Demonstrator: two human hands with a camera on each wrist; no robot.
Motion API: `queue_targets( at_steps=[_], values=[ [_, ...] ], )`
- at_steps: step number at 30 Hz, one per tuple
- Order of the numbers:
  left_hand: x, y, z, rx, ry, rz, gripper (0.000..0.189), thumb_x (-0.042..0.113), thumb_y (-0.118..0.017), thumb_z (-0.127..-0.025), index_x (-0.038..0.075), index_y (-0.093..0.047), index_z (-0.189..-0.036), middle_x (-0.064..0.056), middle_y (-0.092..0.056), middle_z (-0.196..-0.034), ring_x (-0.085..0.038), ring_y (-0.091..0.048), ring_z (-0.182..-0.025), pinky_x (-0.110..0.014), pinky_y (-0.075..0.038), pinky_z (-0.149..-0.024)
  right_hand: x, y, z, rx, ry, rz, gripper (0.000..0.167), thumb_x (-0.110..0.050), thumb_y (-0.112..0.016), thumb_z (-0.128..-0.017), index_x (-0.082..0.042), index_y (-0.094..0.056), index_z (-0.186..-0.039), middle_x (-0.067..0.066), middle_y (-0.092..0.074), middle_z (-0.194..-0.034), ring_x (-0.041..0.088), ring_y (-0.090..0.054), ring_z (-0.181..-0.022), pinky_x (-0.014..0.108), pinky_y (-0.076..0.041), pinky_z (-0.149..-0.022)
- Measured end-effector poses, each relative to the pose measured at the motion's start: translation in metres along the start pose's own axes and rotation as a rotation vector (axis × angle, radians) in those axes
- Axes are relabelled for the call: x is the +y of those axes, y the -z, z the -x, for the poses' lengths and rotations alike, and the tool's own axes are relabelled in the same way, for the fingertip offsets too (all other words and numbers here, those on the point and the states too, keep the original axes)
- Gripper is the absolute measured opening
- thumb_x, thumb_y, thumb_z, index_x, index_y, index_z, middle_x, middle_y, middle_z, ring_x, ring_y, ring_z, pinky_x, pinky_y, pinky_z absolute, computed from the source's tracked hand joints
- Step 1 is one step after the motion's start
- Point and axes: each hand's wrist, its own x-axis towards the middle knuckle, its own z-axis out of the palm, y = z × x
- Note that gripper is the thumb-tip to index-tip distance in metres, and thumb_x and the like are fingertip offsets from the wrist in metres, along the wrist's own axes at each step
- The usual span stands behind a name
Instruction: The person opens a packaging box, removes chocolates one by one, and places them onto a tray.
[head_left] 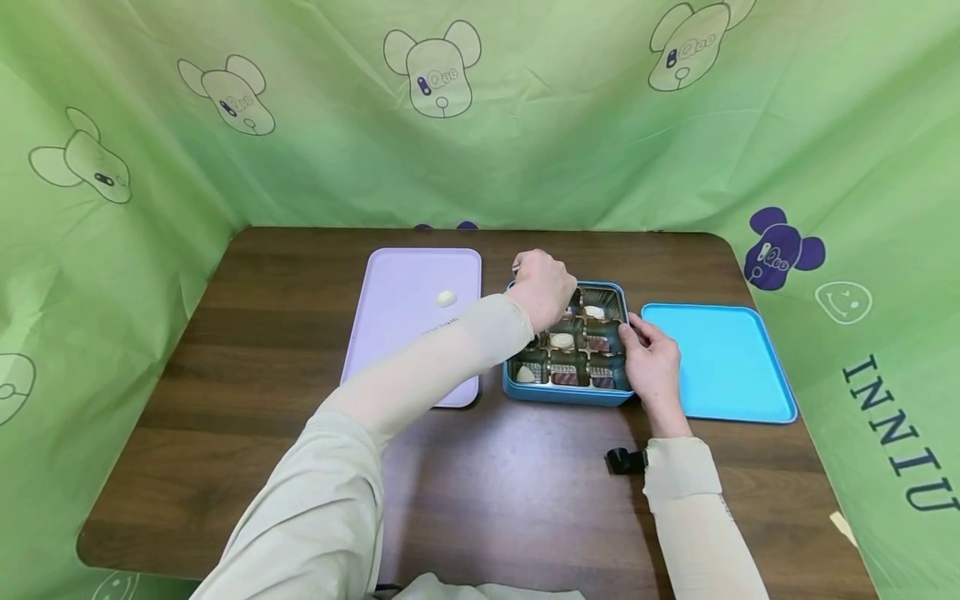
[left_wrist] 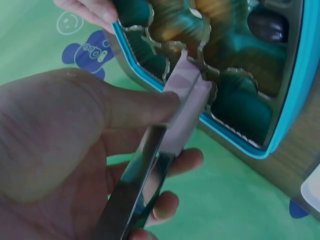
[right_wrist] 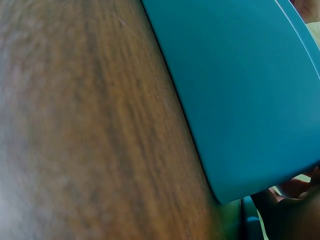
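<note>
My left hand [head_left: 542,287] is over the far left part of a blue box [head_left: 568,397]. In the left wrist view it holds metal tongs [left_wrist: 172,117] with pale pink tips, thumb on one arm and fingers beneath. The tips are close together over the dividers of the box's compartment tray [left_wrist: 220,75]. A dark oval piece [left_wrist: 268,25] lies in one compartment. White pieces, one a round white piece [head_left: 562,341], show in others. My right hand [head_left: 652,358] grips the box's right wall, thumb at the rim.
A lilac lid [head_left: 405,283] lies left of the box, with a round white piece [head_left: 447,298] on it. To the right is a bright blue lid [head_left: 720,358], close to the right hand. Green printed cloth [head_left: 337,167] hangs behind the brown wooden table [head_left: 285,333].
</note>
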Motion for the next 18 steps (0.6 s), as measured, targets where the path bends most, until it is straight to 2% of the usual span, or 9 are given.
queue_targets(
  at_steps=[2,5,8,12,15,18],
  values=[
    [-0.003,0.001,-0.001,-0.016,-0.021,0.017,0.017,0.036,-0.051,-0.103,0.03,-0.067,-0.1,0.009,-0.056,-0.089,-0.011,-0.039,-0.069,-0.032,-0.033,-0.06,0.0,0.0,0.0,0.0,0.0,0.001,0.045,-0.034,-0.054,-0.105,-0.008,-0.058,-0.142,0.016,-0.064,-0.133,0.02,-0.063,-0.109,0.011,-0.045,-0.075],
    [-0.007,0.002,-0.004,-0.042,-0.041,0.052,0.027,0.044,-0.055,-0.101,0.029,-0.071,-0.117,0.007,-0.068,-0.111,-0.015,-0.058,-0.084,-0.037,-0.05,-0.072,-0.001,0.0,0.001,-0.004,-0.003,-0.001,0.046,-0.035,-0.054,-0.105,-0.008,-0.058,-0.143,0.016,-0.064,-0.133,0.019,-0.063,-0.109,0.011,-0.045,-0.075],
    [-0.008,0.003,-0.006,-0.063,-0.042,0.07,0.03,0.043,-0.054,-0.102,0.03,-0.069,-0.125,0.006,-0.068,-0.123,-0.017,-0.063,-0.097,-0.041,-0.053,-0.082,0.0,0.0,0.0,-0.004,-0.005,-0.008,0.047,-0.035,-0.055,-0.105,-0.008,-0.058,-0.143,0.016,-0.065,-0.132,0.015,-0.063,-0.105,0.011,-0.046,-0.075],
    [-0.009,0.001,-0.008,-0.042,-0.056,0.069,0.031,0.042,-0.053,-0.103,0.028,-0.069,-0.125,0.004,-0.069,-0.123,-0.019,-0.065,-0.096,-0.041,-0.055,-0.08,0.0,0.0,-0.001,-0.001,-0.001,-0.019,0.046,-0.034,-0.055,-0.104,-0.008,-0.059,-0.142,0.016,-0.066,-0.13,0.01,-0.063,-0.1,0.01,-0.046,-0.074],
    [-0.008,-0.005,-0.011,0.003,-0.062,0.069,0.035,0.049,-0.053,-0.101,0.026,-0.073,-0.119,0.003,-0.072,-0.116,-0.022,-0.067,-0.091,-0.042,-0.056,-0.074,0.001,0.0,-0.001,-0.001,-0.003,-0.019,0.046,-0.034,-0.055,-0.104,-0.008,-0.059,-0.142,0.016,-0.066,-0.13,0.01,-0.063,-0.101,0.01,-0.046,-0.074],
    [-0.009,-0.009,-0.01,0.044,-0.07,0.082,0.034,0.048,-0.051,-0.103,0.026,-0.074,-0.113,0.004,-0.073,-0.112,-0.021,-0.066,-0.087,-0.04,-0.054,-0.068,0.002,0.0,-0.001,-0.006,-0.008,-0.019,0.046,-0.035,-0.055,-0.105,-0.009,-0.058,-0.142,0.016,-0.065,-0.131,0.012,-0.063,-0.103,0.01,-0.046,-0.075]
  ],
)
